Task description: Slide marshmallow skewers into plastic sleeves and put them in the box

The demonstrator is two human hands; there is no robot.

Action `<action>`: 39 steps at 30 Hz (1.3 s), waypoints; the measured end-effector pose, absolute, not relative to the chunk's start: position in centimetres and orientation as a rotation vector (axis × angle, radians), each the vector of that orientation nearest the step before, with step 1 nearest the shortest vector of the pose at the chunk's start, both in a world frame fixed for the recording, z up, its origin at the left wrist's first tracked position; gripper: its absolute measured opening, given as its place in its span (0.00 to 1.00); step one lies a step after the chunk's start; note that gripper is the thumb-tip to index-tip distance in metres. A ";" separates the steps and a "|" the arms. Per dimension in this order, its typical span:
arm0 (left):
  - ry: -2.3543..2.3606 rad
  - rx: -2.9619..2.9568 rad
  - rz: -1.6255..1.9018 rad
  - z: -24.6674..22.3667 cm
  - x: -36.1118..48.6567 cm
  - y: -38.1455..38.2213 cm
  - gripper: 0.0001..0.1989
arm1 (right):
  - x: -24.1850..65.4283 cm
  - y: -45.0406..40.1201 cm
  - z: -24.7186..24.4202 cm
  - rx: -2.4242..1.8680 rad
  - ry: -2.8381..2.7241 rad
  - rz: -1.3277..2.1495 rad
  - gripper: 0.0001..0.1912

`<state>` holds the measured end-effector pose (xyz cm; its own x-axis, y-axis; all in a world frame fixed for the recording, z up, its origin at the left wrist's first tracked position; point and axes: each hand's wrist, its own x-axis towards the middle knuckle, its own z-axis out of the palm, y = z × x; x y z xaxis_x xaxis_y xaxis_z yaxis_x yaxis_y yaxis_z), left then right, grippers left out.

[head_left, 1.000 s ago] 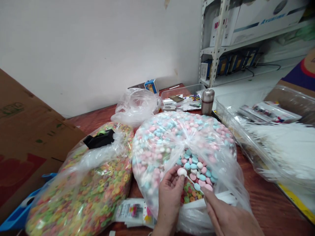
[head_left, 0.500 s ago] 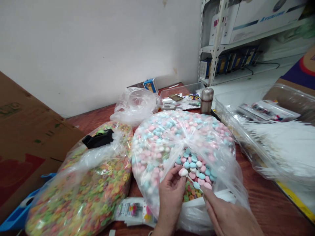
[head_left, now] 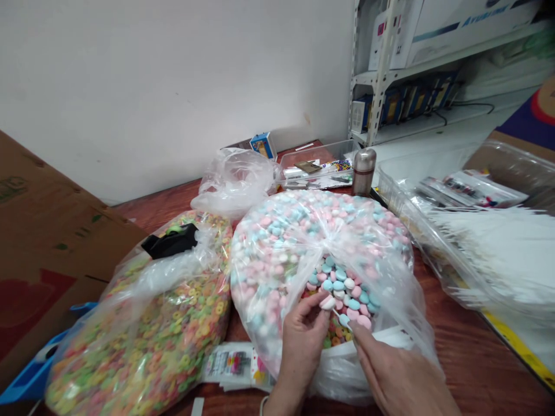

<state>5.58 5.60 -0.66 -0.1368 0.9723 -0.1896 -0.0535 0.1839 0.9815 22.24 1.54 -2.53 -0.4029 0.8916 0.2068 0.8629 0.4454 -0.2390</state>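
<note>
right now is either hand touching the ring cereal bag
No, the left hand and right hand are at the pastel candy bag.

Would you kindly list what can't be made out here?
Head view:
End of the thin white stick: hidden by the right hand.
Far side of the pale candy: hidden by the left hand.
Printed packet wording: too small, blurred.
Top shelf carton: cut off by the top edge.
</note>
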 end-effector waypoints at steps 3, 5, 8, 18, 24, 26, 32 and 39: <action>1.365 0.974 1.193 -1.0 5.6 5.5 0.15 | 22.1 1.6 -2.8 -1.499 -2.400 0.108 0.19; 1.366 0.996 1.209 -1.2 5.6 5.5 0.13 | 22.1 1.6 -3.0 -1.500 -2.394 0.100 0.20; 1.379 1.080 1.204 -1.5 5.8 5.2 0.11 | 22.0 1.6 -3.1 -1.507 -2.369 0.115 0.19; 1.379 1.426 1.062 -2.7 6.5 2.6 0.25 | 20.0 2.7 -4.9 -1.776 -2.241 0.297 0.11; 1.750 2.044 0.963 -2.6 2.6 4.8 0.24 | 20.4 3.7 -4.1 -1.813 -2.288 0.102 0.09; 1.839 2.125 0.806 -2.6 1.8 5.7 0.24 | 20.2 3.9 -3.4 -1.733 -2.357 0.139 0.09; 1.888 2.116 0.645 -2.4 1.7 6.7 0.12 | 18.4 4.2 -1.8 -1.706 -2.495 0.263 0.10; 1.890 2.093 0.613 -1.9 1.2 6.6 0.10 | 16.9 4.1 -0.5 -1.783 -2.623 0.388 0.19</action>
<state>1.25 6.57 -1.88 0.0670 0.9882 0.1375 0.8809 -0.1234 0.4570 16.95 4.07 -0.55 -0.3762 0.9090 -0.1793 0.9220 0.3482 -0.1693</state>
